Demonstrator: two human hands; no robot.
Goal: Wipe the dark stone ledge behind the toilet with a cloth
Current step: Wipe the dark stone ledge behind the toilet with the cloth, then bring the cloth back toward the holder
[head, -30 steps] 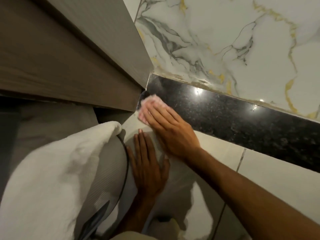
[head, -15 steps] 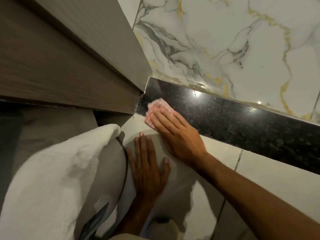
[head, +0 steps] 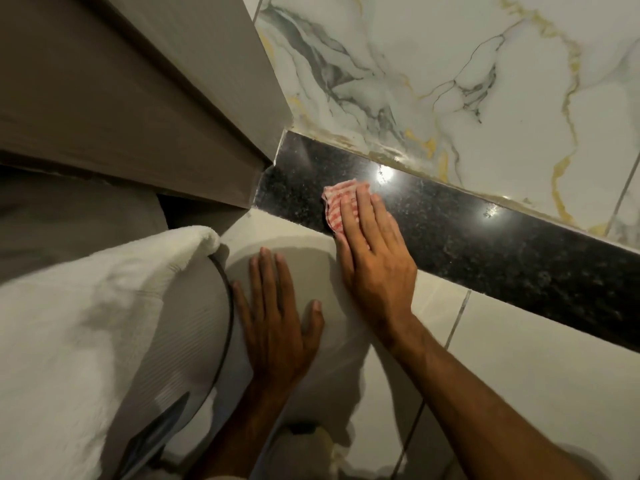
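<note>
A speckled dark stone ledge [head: 485,244] runs from the centre down to the right, below a marble wall. My right hand [head: 370,247] lies flat on it, fingers together, pressing a red-and-white checked cloth [head: 337,202] against the stone; only the cloth's left and top edges show past the fingers. My left hand [head: 277,320] rests flat and spread on the pale tiled face below the ledge, holding nothing.
A brown wooden panel [head: 121,116] meets the ledge's left end. A thick white towel [head: 79,323] hangs at lower left beside a grey ribbed surface [head: 183,341] with a dark cable. White marble wall tiles [head: 450,81] with grey and gold veins rise behind the ledge.
My right hand has slid the cloth to the right along the ledge, away from the corner by the wooden panel. My left hand has stayed flat on the tile.
</note>
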